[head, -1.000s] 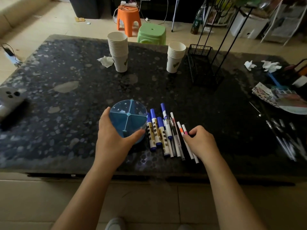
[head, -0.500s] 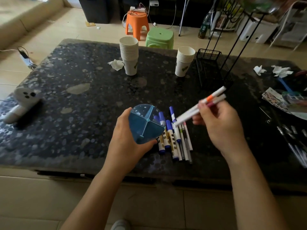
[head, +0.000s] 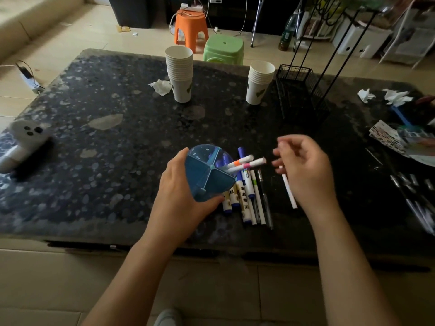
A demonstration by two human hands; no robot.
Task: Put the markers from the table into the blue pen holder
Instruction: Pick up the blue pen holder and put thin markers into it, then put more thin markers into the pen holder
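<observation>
A: So, what's the top like?

B: Dark table (head: 98, 147) w/ pale spots, fills the middle of the frame. Tan tile floor round it. Orange stool (head: 191, 29) & green stool (head: 223, 49) sit past the far edge, top centre.

A: And on it?

B: Two stacks of paper cups (head: 180, 75), upper middle, w/ a crumpled tissue (head: 161, 87) just beside the left stack. Black wire basket (head: 302, 90) to the right of them. White thing w/ dark dots (head: 23, 140) at the left edge. Papers & more tissues, far right.

A: Where's the blue pen holder (head: 209, 174)?

B: Centre of frame, tipped to the right. Left hand (head: 181, 196) wraps round it, fingers closed on its side. Two white markers (head: 244, 163), one w/ an orange band, one pink, stick out of a slot on its right side.

A: Right hand (head: 306, 170)?

B: Just right of those two, not touching. Fingers curled loose, a bit blurry. Can't tell if it grips the white pen (head: 288, 188) showing beside the palm.

A: Rest of the markers (head: 244, 196)?

B: In a row on the table, just below & right of the holder.
</observation>
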